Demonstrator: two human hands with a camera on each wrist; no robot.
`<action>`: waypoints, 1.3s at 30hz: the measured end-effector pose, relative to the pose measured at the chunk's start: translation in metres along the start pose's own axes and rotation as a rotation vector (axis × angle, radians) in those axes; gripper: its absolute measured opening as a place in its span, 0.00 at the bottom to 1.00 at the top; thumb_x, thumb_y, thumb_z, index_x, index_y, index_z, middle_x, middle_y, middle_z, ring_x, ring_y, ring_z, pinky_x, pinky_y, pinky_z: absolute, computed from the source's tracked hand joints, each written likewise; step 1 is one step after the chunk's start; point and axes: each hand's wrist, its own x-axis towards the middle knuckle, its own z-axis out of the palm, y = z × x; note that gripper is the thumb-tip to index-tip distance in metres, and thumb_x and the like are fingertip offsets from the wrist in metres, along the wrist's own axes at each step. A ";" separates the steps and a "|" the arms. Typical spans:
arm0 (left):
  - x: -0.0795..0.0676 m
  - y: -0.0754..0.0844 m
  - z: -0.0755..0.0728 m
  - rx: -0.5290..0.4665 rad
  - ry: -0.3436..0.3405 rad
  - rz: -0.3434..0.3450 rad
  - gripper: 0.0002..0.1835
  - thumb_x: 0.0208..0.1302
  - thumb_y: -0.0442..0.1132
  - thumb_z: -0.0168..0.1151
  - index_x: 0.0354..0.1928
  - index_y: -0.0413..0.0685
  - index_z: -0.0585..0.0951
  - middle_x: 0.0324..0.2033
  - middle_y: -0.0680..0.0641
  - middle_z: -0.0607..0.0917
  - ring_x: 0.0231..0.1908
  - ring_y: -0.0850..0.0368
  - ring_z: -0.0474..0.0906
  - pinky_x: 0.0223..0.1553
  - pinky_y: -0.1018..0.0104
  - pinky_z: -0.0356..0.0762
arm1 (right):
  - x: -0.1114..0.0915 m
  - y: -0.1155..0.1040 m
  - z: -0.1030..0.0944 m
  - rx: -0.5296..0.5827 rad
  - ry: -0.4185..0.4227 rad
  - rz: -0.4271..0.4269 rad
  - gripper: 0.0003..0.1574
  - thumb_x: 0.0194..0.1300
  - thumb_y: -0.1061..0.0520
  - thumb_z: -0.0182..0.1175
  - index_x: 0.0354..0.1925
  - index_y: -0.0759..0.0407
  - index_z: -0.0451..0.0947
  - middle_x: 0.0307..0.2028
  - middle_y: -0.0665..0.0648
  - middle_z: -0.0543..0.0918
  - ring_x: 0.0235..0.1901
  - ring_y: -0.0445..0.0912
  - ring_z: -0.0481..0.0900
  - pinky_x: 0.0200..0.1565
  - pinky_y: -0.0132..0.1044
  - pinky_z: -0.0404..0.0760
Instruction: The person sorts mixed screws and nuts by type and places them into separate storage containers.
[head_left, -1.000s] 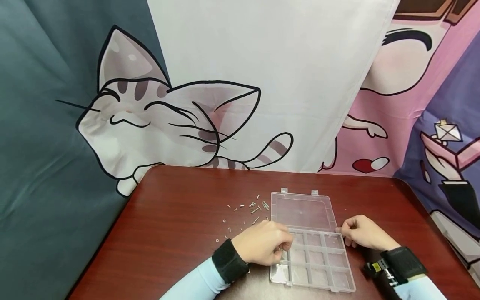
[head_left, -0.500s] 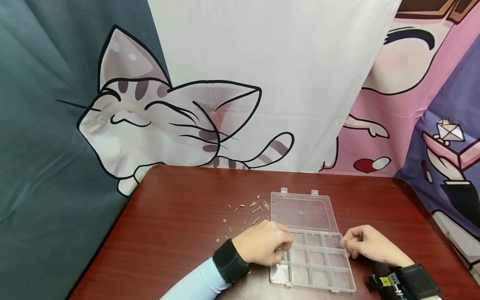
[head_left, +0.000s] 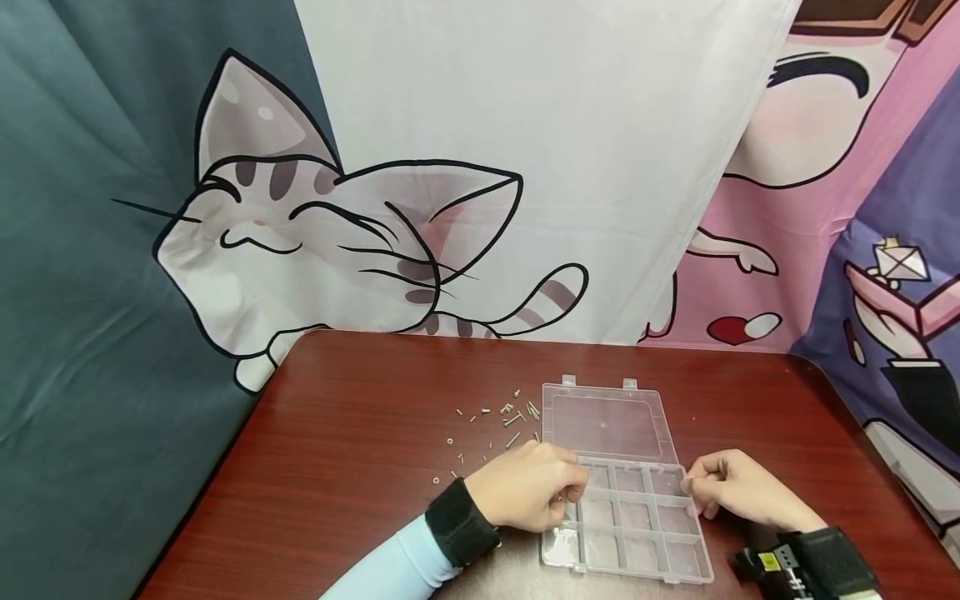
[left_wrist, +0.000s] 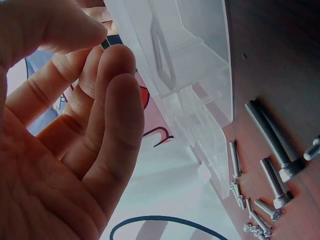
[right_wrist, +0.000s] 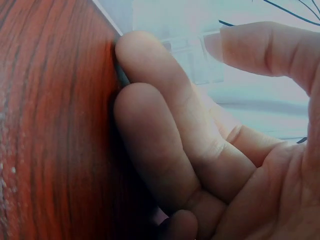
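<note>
A clear plastic compartment box (head_left: 660, 525) lies on the table with its lid (head_left: 603, 423) folded back. Over its left column of compartments hovers my left hand (head_left: 525, 485), fingers curled and thumb near the index fingertip. In the left wrist view these fingers (left_wrist: 120, 105) stand beside the box wall (left_wrist: 200, 55); I cannot tell whether something small is pinched there. My right hand (head_left: 738, 487) grips the box's right edge, thumb (right_wrist: 260, 47) on the upper side and fingers (right_wrist: 150, 135) along the outside. Loose screws (head_left: 513, 417) lie left of the lid.
The box stands on a reddish-brown wooden table (head_left: 360, 417). Small nuts (head_left: 436, 480) and tiny screws (head_left: 485, 411) are scattered left of it. Socket-head bolts (left_wrist: 272, 140) show close to the box in the left wrist view. A printed cloth (head_left: 600, 167) hangs behind the table.
My right hand has slid from near the lid hinge down along the box's right edge, its wrist lower and farther right. The left hand and the box have stayed practically still.
</note>
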 end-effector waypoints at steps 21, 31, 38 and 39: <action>-0.075 -0.065 -0.056 0.067 -0.104 -0.389 0.39 0.51 0.59 0.67 0.68 0.59 0.75 0.67 0.50 0.72 0.63 0.53 0.71 0.60 0.53 0.70 | -0.011 -0.003 -0.002 -0.057 0.030 0.033 0.16 0.70 0.52 0.56 0.35 0.64 0.80 0.23 0.52 0.83 0.24 0.45 0.81 0.30 0.39 0.80; -0.095 -0.093 -0.041 0.125 -0.112 -0.397 0.19 0.51 0.41 0.69 0.48 0.53 0.86 0.44 0.55 0.82 0.42 0.59 0.81 0.47 0.62 0.77 | -0.012 -0.001 0.000 -0.041 0.050 0.026 0.15 0.70 0.52 0.56 0.36 0.62 0.82 0.23 0.52 0.82 0.24 0.45 0.81 0.31 0.39 0.80; -0.099 -0.098 -0.033 0.192 -0.056 -0.359 0.11 0.48 0.35 0.69 0.37 0.54 0.88 0.36 0.55 0.80 0.35 0.59 0.80 0.41 0.63 0.78 | -0.009 0.000 0.001 -0.050 0.047 0.022 0.17 0.69 0.50 0.57 0.33 0.63 0.80 0.21 0.53 0.83 0.25 0.47 0.82 0.32 0.40 0.81; -0.100 -0.098 -0.032 0.201 -0.049 -0.357 0.10 0.48 0.34 0.68 0.35 0.54 0.88 0.34 0.56 0.80 0.34 0.60 0.79 0.39 0.64 0.78 | -0.008 -0.001 0.001 -0.052 0.046 0.026 0.17 0.69 0.50 0.57 0.32 0.63 0.80 0.21 0.53 0.83 0.25 0.47 0.82 0.32 0.40 0.81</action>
